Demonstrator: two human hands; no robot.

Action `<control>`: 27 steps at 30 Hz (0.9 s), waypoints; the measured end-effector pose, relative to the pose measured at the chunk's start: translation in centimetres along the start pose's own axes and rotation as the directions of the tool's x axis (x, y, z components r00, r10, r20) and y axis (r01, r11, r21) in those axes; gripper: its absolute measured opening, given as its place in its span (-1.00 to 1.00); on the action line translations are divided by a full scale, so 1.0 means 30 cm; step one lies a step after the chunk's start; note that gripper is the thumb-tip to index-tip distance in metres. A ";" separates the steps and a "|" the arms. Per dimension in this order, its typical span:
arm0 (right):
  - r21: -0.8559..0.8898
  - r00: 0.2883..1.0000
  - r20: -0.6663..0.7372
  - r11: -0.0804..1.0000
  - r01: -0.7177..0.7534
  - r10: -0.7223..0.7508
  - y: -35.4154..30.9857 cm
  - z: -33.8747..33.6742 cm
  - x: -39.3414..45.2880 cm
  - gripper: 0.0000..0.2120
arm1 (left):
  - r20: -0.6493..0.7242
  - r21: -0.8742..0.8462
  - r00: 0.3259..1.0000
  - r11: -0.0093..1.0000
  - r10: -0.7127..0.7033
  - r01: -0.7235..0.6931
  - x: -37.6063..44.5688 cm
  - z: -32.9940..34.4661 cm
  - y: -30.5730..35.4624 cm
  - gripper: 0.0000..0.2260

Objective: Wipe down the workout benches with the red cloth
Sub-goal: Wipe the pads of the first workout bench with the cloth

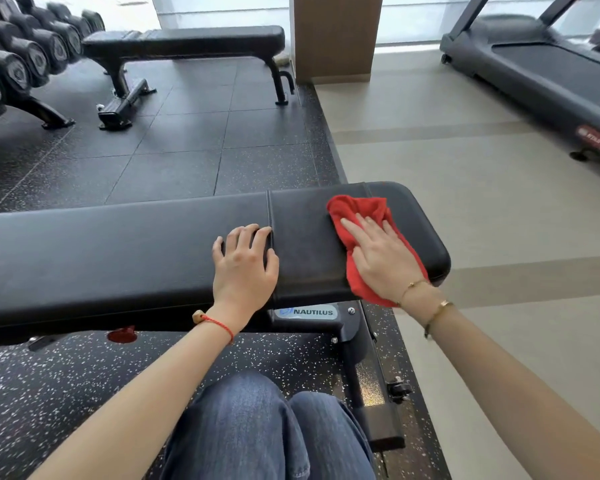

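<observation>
The red cloth is pressed flat on the rt end of the near bench surface by the right hand — fingers straight, spread over the bunched fabric. The left hand is rested on the padding just beside the seam, fingers relaxed, nothing held. A 2nd bench is seen farther back — dumbbells ranked at its left, treadmill at far rt.
</observation>
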State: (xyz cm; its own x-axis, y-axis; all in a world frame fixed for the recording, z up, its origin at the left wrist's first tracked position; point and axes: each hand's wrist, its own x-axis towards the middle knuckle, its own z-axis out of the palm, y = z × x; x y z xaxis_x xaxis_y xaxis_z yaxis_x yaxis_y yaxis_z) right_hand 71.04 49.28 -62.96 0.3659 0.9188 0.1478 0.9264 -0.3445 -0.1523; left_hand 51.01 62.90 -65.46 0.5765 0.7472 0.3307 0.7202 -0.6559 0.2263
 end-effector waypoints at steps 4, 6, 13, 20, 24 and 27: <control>-0.014 0.985 0.046 0.986 -0.166 0.167 0.047 -0.009 0.158 -0.49 | 0.007 0.025 1.000 1.000 -0.013 0.013 0.002 0.000 0.016 -0.63; 0.025 0.979 0.067 0.980 -0.195 0.193 0.007 -0.007 0.241 -0.49 | 0.003 0.023 1.000 1.000 -0.016 0.016 0.001 0.000 0.021 -0.64; 0.094 0.996 0.079 0.995 0.045 -0.052 -0.256 0.045 0.195 -0.48 | -0.015 0.023 1.000 0.999 -0.025 0.026 0.005 -0.002 0.021 -0.65; 0.004 0.999 -0.036 0.999 -0.036 0.036 -0.093 0.021 -0.074 -0.46 | -0.021 0.006 1.000 1.000 -0.005 0.005 0.002 0.001 0.008 -0.64; 0.010 0.976 -0.044 0.976 -0.215 0.216 0.082 -0.014 -0.063 -0.48 | -0.017 0.023 1.000 1.000 -0.008 0.008 -0.001 0.007 0.012 -0.63; 0.042 0.960 0.002 0.960 -0.278 0.279 0.158 -0.010 0.023 -0.49 | -0.015 0.028 1.000 0.999 -0.024 0.025 0.001 0.011 0.020 -0.63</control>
State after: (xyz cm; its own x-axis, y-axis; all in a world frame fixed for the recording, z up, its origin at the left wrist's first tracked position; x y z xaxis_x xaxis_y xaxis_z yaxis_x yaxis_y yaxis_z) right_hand 75.70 48.23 -63.28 0.6094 0.7869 0.0975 0.7833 -0.5784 -0.2279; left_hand 51.58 62.57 -65.62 0.5528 0.7612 0.3390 0.7447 -0.6339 0.2088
